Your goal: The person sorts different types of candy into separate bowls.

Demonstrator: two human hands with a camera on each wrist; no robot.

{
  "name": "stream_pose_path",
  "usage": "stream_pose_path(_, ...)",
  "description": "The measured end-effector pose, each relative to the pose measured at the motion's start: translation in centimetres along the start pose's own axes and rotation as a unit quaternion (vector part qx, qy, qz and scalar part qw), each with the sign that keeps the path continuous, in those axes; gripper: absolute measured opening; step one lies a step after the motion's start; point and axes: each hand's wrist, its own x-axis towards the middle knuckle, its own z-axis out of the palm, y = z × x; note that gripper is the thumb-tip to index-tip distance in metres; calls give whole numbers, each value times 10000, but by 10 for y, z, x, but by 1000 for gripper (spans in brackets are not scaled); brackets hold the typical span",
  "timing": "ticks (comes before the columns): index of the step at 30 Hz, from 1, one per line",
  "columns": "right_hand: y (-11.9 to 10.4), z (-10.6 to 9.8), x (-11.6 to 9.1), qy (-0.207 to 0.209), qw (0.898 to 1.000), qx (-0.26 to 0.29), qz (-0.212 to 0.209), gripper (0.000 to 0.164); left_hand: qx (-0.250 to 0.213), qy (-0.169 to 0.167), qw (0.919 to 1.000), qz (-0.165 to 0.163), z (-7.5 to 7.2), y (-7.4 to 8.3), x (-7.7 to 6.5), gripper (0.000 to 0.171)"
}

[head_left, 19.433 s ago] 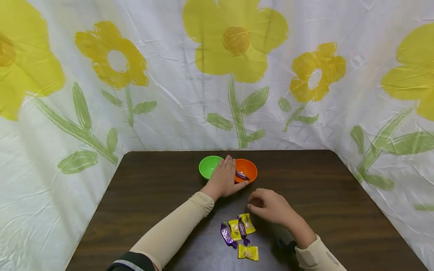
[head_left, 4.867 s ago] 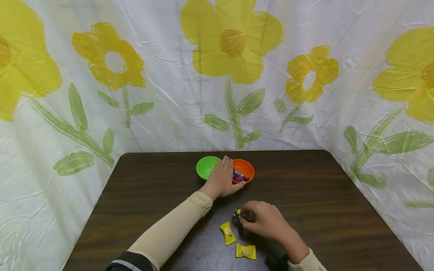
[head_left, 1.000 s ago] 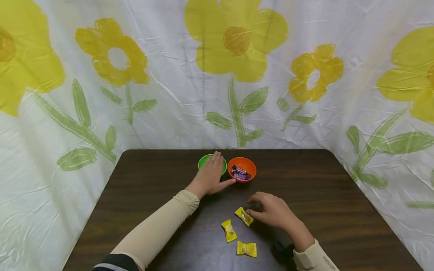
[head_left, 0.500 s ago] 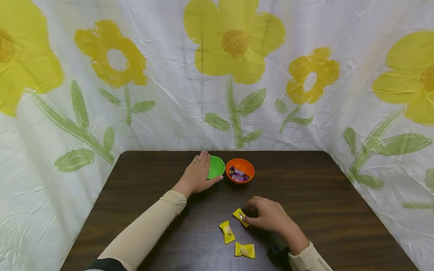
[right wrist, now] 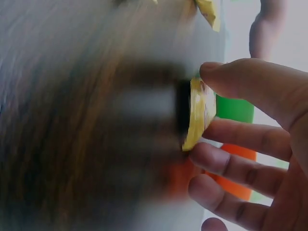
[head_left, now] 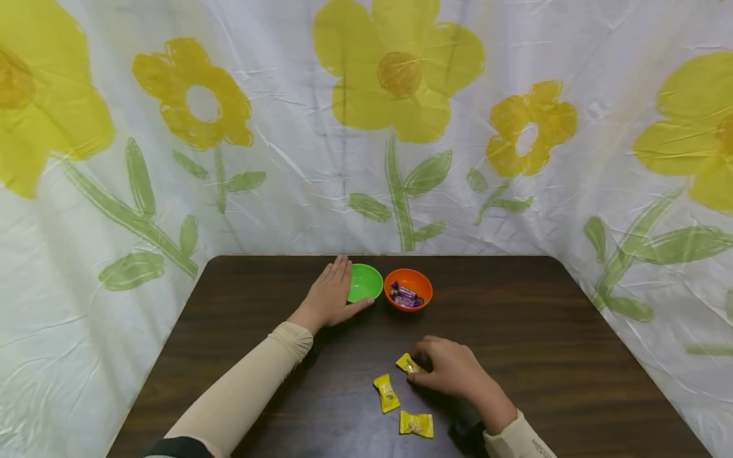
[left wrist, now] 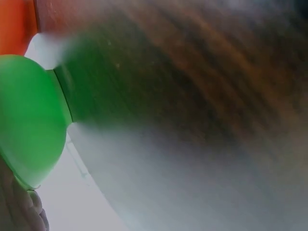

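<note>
Pinching the small yellow-wrapped candy at the dark wood-grain bench, our right hand should grip lightly; our straight-fingered left hand, against the round green plastic bowl, should steady it.

The green bowl and orange bowl are plain. Yellow candies and purple candies contrast with the brown, wood-grained bench.

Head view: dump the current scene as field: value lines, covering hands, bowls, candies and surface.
left hand: fingers straight, at the left side of the green bowl
right hand: thumb and fingers around the farthest yellow candy
orange bowl: right of the green bowl, holds purple candies, count unclear
other yellow candies: two, lying nearer the person
surface: dark wood-look table
</note>
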Motion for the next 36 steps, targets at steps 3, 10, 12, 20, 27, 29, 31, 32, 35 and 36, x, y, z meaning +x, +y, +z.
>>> stream_pose_path(3, -2, 0, 1, -50, 10000, 13, -22, 35, -83, -17, 10000, -51, 0, -2, 0, 107)
stream_pose_path(10, -5, 3, 3, -24, 9999, -36, -94, 30, -69, 12, 9999, -101, 1, -5, 2, 109)
stream_pose_path(12, -6, 3, 3, -19, 9999, -60, -92, 27, -125, 24, 9999, -105, 1, -5, 2, 109)
stream_pose_path(20, -7, 4, 2, 66, 9998, -94, -173, 21, -135, -45, 9998, -111, 2, -4, 2, 109)
stream_pose_path(27, -7, 2, 4, 171, 9996, -56, -235, 19, -164, -56, 9998, -88, 1, -4, 3, 108)
stream_pose_path(29, -6, 1, 6, 267, 9993, -88, -242, 19, -168, -87, 9998, -106, 1, -3, 3, 109)
stream_pose_path(31, -5, 0, 7, 403, 9988, -112, -268, 18, -164, -137, 9997, -132, 1, -3, 4, 109)
stream_pose_path(32, -4, 0, 8, 489, 9983, -122, -293, 18, -170, -136, 9997, -132, 1, -3, 4, 109)
stream_pose_path(35, -2, -1, 11, 739, 9964, -92, -405, 19, -176, -66, 9998, -116, 2, -3, 3, 109)
stream_pose_path(36, -2, -1, 12, 825, 9956, -74, -442, 19, -170, -51, 9998, -120, 3, -3, 3, 108)
